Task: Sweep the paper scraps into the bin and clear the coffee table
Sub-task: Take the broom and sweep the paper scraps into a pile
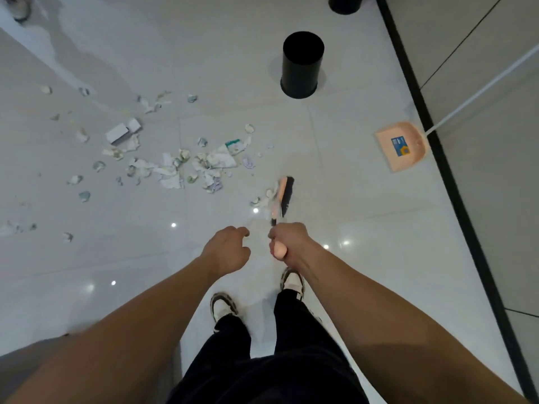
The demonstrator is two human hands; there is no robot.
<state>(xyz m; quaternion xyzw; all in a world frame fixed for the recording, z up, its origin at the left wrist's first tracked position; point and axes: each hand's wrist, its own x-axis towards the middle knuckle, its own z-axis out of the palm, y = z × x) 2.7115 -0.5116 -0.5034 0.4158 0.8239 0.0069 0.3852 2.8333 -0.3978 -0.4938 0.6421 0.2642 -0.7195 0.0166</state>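
Paper scraps [201, 164] lie scattered over the glossy tiled floor, thickest left of centre, with a small white box [122, 131] among them. My right hand [287, 243] grips the peach end of a broom handle; the broom head [283, 195] with dark bristles rests on the floor just right of the scraps. My left hand [229, 250] hovers beside the handle, fingers loosely curled, holding nothing. A black cylindrical bin [302, 64] stands further ahead. A peach dustpan [401, 147] with a white handle lies at the right by the wall.
A dark baseboard [431, 135] and wall panels run along the right side. Another black bin [345, 4] stands at the top edge. My two shoes [223, 307] are below my hands. Someone's shoe [19, 8] shows at the top left corner.
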